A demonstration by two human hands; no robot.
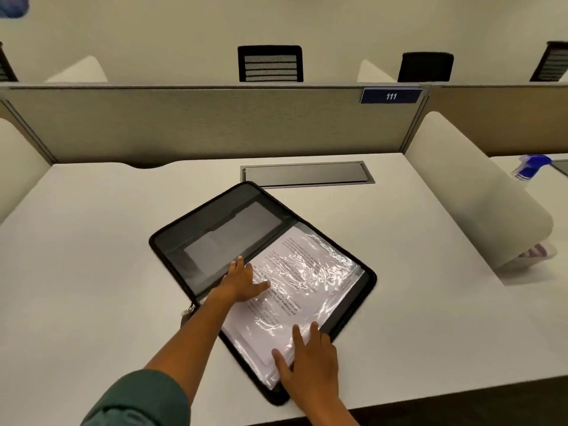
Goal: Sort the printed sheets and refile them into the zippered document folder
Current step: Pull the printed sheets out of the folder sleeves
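Observation:
A black zippered document folder (215,229) lies open and turned at an angle on the white desk (92,272). Its right half holds printed sheets (295,281) under glossy clear plastic sleeves. My left hand (242,281) lies flat with straight fingers on the upper left part of the sheets, near the folder's spine. Resting on the near corner of the stack is my right hand (310,361), its fingers spread and straight. The folder's left half shows grey inner pockets with nothing in them.
A grey cable hatch (307,173) is set into the desk behind the folder. Fabric partitions (215,124) close the back, rounded white dividers (473,192) the sides. A blue spray bottle (530,167) stands on the neighbouring desk at right. Black chairs (270,64) stand beyond.

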